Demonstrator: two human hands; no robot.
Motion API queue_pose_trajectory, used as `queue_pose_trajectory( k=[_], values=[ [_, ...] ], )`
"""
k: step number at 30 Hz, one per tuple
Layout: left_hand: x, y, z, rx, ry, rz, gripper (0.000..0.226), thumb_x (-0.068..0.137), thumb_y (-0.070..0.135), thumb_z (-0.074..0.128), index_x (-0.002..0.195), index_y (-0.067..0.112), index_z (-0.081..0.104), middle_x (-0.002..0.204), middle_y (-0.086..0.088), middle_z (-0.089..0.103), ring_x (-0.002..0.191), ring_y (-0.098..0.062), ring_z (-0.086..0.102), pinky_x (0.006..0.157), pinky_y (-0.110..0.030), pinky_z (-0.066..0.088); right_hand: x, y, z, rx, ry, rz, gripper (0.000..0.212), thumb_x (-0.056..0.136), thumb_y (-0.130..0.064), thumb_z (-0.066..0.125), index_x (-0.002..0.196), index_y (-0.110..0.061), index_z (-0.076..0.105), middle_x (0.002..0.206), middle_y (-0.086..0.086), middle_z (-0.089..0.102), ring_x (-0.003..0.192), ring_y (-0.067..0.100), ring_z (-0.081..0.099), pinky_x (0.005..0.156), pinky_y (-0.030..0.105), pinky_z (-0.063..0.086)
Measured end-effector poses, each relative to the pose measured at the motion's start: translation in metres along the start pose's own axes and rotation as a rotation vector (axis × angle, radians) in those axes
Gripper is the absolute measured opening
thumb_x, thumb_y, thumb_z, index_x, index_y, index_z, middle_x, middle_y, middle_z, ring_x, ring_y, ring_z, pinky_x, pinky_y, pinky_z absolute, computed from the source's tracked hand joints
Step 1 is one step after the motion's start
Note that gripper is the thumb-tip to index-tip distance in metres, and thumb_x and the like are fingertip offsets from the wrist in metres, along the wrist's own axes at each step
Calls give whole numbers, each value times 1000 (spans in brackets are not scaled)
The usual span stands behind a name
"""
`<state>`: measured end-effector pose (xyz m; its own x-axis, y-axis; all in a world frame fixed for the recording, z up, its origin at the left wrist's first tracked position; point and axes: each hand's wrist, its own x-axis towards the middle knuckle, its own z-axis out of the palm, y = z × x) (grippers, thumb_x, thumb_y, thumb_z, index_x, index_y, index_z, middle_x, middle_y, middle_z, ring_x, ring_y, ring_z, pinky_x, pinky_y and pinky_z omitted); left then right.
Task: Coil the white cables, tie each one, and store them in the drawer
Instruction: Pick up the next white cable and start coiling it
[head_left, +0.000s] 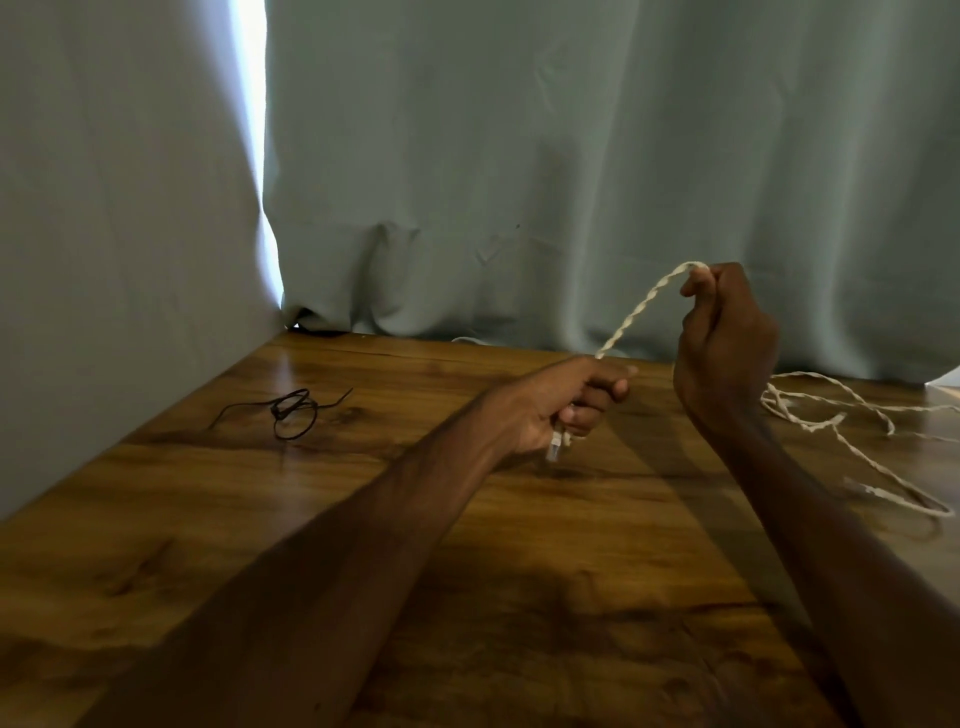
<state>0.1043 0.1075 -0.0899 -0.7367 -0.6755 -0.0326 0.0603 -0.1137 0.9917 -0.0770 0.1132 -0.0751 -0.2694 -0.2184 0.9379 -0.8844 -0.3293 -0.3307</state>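
White cable (641, 310): short span held between hands, its slack strewn loose on table (208, 493), right. Left hand (566, 405) fisted round plug end; right hand (727, 343) pinches span. Risk: slack knots when drawn in; coil springs open reaching for far black tie (284, 410).

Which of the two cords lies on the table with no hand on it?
The thin black wire, looped at the left; the left hand and right hand both grip the white twisted cable.
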Motion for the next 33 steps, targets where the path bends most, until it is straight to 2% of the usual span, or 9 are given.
queue_pose_trajectory(
  k=[3,6,10,13,16,22,25,28,33],
  values=[
    [-5,4,4,-7,-166,55,35,109,30,45,77,17,53,45,14,32,32,-2,25,35,-15,17,-2,9,2,-61,-83,52,42,110,-46,33,100,-17,62,67,3,59,55,24,54,52,34,35],
    [-9,17,4,-139,-288,173,34,110,25,38,81,16,53,45,14,32,32,-2,26,41,-21,10,-15,18,6,-107,-574,24,27,104,-29,51,92,-14,70,80,12,71,74,35,67,65,38,46],
    [-6,28,-15,-314,-143,286,29,104,9,37,106,5,66,57,11,40,41,-3,36,46,-17,23,-46,-16,20,-33,-1126,-36,44,106,-35,46,68,-22,65,59,-8,64,57,5,61,62,27,42],
    [-4,32,-49,-342,178,375,24,101,5,38,111,-1,60,64,11,47,43,-3,36,44,-16,24,-56,-41,30,29,-1186,-101,49,109,-39,40,75,-18,69,60,-6,65,55,2,60,61,23,44],
    [-8,25,-74,-323,448,384,21,100,0,45,87,2,61,69,2,69,44,-2,47,41,-12,35,-55,-59,28,126,-1241,-73,45,107,-35,48,72,-17,70,56,-12,65,52,-1,59,57,18,43],
    [3,14,-69,-113,504,446,9,106,-2,36,107,-8,42,120,-29,68,92,-30,75,81,-26,63,-31,-66,10,438,-1383,277,45,106,-33,47,77,-8,70,51,1,57,42,13,44,45,24,34],
    [1,10,-60,248,586,479,26,108,5,39,119,-18,44,88,-17,74,70,-13,75,66,-22,59,-22,-57,4,541,-1452,486,75,104,-58,27,92,-4,77,53,7,54,40,11,37,43,24,26],
    [-7,1,-54,774,540,453,38,106,21,47,79,1,63,53,0,65,48,-11,64,60,-32,52,-15,-52,0,614,-1397,585,101,96,-76,13,105,4,74,58,11,56,40,11,34,43,24,22],
    [-15,6,-49,826,443,307,67,100,61,48,63,11,72,48,1,60,48,-13,53,64,-35,46,-6,-42,1,675,-1107,824,94,91,-83,12,116,-10,66,57,6,51,42,10,27,40,18,19]
  ],
)
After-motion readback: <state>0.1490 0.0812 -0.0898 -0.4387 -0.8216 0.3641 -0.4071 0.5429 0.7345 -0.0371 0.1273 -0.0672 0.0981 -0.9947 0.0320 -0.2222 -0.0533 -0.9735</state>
